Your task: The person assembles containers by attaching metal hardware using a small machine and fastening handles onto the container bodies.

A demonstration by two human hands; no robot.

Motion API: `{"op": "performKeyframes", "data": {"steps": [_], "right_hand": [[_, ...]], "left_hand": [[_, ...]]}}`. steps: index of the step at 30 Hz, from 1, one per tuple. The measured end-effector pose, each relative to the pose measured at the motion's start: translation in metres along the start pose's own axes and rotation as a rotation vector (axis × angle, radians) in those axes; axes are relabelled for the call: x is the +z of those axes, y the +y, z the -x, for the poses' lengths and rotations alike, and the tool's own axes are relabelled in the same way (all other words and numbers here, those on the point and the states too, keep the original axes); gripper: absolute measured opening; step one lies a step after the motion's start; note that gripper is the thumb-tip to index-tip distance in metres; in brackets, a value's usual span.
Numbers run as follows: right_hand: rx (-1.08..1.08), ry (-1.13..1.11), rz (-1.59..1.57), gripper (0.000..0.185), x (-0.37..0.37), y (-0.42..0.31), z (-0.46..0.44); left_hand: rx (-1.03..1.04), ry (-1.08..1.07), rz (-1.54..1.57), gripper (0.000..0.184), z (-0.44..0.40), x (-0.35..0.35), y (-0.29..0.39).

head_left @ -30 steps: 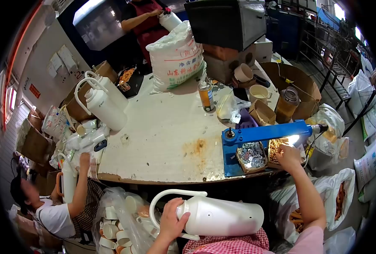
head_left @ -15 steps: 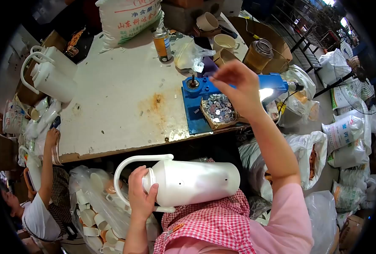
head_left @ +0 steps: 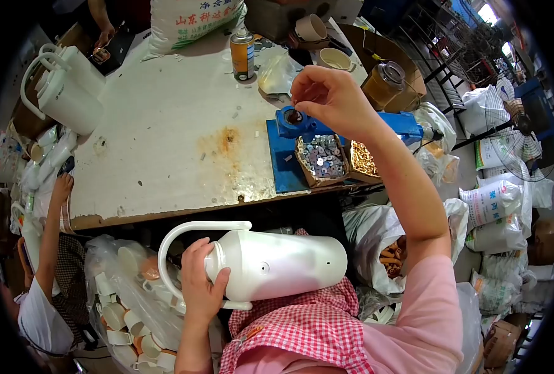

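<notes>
White jug (head_left: 292,264) — in left grip (head_left: 203,278)

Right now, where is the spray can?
In the head view, the spray can stands upright on the table, top centre, just right of the printed sack and left of the plastic bag.

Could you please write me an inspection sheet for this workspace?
Surface: pale tabletop with a rusty stain, scattered scraps and a worn front edge.
Work things: white jug on its side over the lap; blue fixture; carton of washers; carton of golden parts.
Clutter: spray can, plastic bag and cup behind the fixture.
Hands: left hand grips the jug's neck; right hand pinched over the fixture's post, contents unclear.
Cables: thin cord with yellow fitting by the jar.
Surroundings: co-worker at left, fan at right.
</notes>
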State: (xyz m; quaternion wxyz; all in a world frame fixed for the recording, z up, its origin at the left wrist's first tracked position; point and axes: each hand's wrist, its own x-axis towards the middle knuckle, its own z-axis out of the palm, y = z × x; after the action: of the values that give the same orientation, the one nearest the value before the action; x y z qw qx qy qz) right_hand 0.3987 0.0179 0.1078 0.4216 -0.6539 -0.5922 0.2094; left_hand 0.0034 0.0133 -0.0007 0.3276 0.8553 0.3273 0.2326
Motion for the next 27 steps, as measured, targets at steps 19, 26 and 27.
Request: {"op": "performKeyframes", "data": {"steps": [19,26,27], "right_hand": [[-0.016,0.009,-0.058,0.015,-0.002,0.012,-0.003],[-0.043,-0.005,0.001,0.02,-0.003,0.007,-0.001],[-0.033,-0.004,0.0,0.02,0.0,0.009,0.008]], "left_hand": [[0.001,-0.004,-0.011,0.051,0.0,0.0,0.002],[-0.007,-0.017,-0.016,0.051,0.001,0.003,-0.002],[-0.026,-0.018,0.007,0.051,0.003,0.003,-0.002]]}}
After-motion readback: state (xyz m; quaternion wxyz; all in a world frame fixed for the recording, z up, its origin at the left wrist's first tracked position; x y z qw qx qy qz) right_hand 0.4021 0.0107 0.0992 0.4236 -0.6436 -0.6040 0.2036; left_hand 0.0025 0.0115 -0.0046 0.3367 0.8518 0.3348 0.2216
